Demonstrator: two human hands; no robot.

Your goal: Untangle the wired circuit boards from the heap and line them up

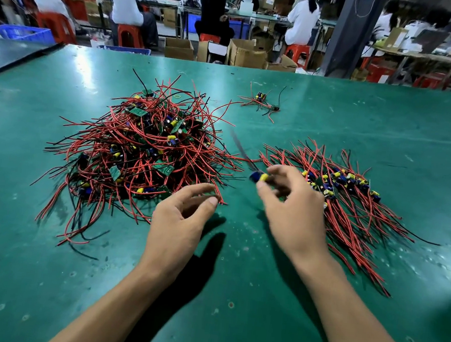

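R hand (290, 205) pinches a blurred small circuit board w/ blue-yellow capacitors (258, 176) over the green desk mat (232, 310) centre, btwn tangled red-black wired heap (143, 148) on the left & lined-up row of boards (350, 189) on the right. L hand (183, 213) half-open, empty, at heap's near edge.

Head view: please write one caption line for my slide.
Right hand holds a wired circuit board between the tangled heap and the lined-up row on the green table; left hand hovers nearby.
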